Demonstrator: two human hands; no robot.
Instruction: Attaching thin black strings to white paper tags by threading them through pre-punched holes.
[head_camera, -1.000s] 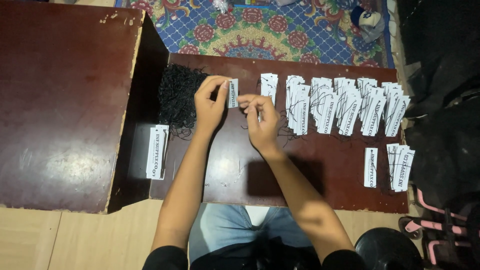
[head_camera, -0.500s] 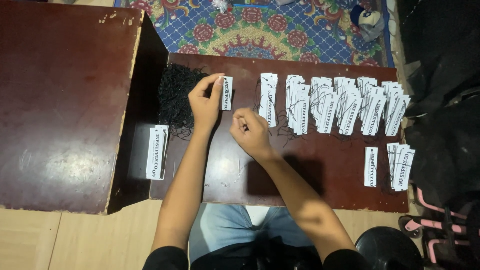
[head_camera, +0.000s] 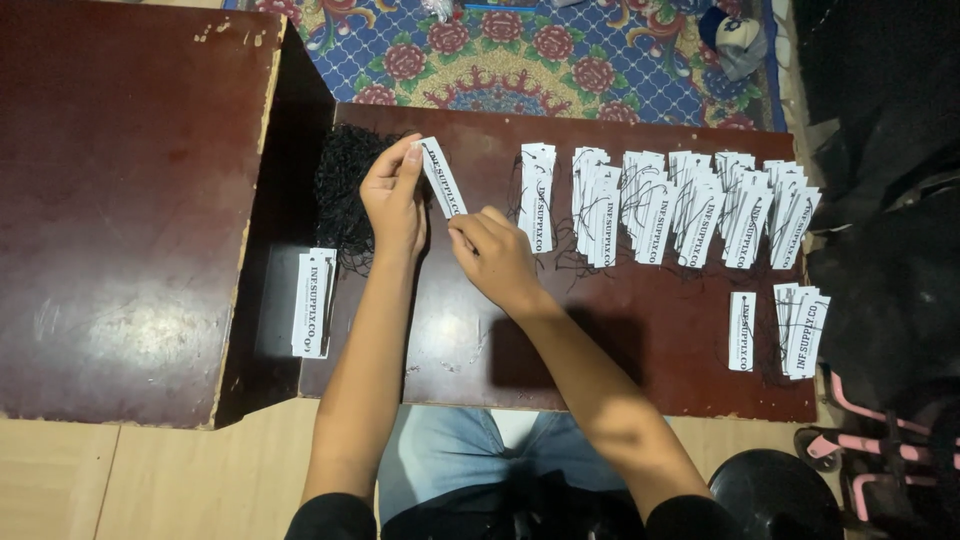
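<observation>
Dark low table (head_camera: 620, 360): left hand (head_camera: 393, 200) is pinching a white tag (head_camera: 441, 178), right hand (head_camera: 492, 250) gripping its lower end. Keeping it taut should help.

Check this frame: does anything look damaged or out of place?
The raised board has chipped edging along its right edge. A lone tag lies apart from its stack. The tag rows look orderly.

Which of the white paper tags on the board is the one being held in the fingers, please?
The white tag pinched in the left hand, tilted beside the black string pile; all others lie flat in stacks.
</observation>
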